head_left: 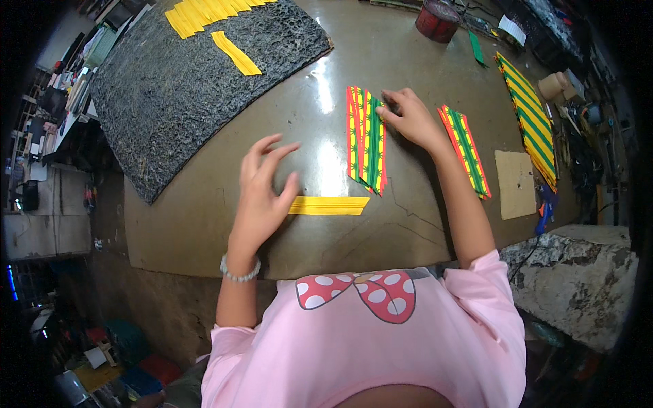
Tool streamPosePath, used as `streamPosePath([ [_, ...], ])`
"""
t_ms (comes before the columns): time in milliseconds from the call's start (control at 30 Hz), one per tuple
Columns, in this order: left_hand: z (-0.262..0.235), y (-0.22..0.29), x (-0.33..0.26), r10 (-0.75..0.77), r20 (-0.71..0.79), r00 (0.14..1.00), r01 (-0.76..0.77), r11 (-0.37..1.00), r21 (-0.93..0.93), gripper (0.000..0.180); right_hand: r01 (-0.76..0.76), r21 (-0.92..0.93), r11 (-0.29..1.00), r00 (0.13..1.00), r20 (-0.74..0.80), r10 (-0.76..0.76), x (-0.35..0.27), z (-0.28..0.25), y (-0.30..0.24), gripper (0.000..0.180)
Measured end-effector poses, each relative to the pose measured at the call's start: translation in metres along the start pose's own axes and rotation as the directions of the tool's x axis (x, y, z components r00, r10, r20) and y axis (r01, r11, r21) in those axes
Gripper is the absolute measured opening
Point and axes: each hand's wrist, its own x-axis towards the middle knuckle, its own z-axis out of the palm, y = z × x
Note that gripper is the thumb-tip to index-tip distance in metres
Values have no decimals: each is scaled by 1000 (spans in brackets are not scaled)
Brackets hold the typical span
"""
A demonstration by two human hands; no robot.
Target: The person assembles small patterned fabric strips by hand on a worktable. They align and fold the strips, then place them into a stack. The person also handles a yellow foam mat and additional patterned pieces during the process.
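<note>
A yellow strip (330, 205) with lengthwise lines and slanted ends lies crosswise on the table in front of me. Over its left end hovers my left hand (265, 180), fingers spread and nothing in them. Farther off is a loose, slightly fanned stack of patterned strips (367, 139) in red, yellow and green with dark leaf shapes. The fingers of my right hand (410, 115) are bent and pinch at the stack's upper right corner; their tips are partly hidden. Right of my forearm lies a second patterned stack (466, 153).
A dark rough slab (204, 88) at the far left carries a row of yellow strips (211, 12) and one loose yellow strip (236, 54). Striped green-and-yellow strips (529, 119), a tan card (515, 183) and blue-handled scissors (544, 211) lie right. A red tin (437, 20) stands at the back.
</note>
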Motion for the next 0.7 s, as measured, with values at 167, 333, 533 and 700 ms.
streamPosePath([
  [167, 54, -4, 65, 235, 217, 948, -214, 970, -113, 36, -36, -18, 999, 999, -1, 36, 12, 9, 5, 39],
  [333, 105, -20, 95, 146, 124, 981, -123, 977, -172, 40, -71, 125, 990, 993, -87, 82, 0, 6, -11, 24],
  [533, 123, -32, 123, 90, 154, 984, -67, 986, -151, 34, 148, -58, 987, 972, -177, -156, -16, 4, -18, 28],
  [700, 124, -34, 125, 95, 220, 971, -85, 995, -54, 28, -79, -280, 957, 981, -195, 24, -51, -42, -8, 67],
])
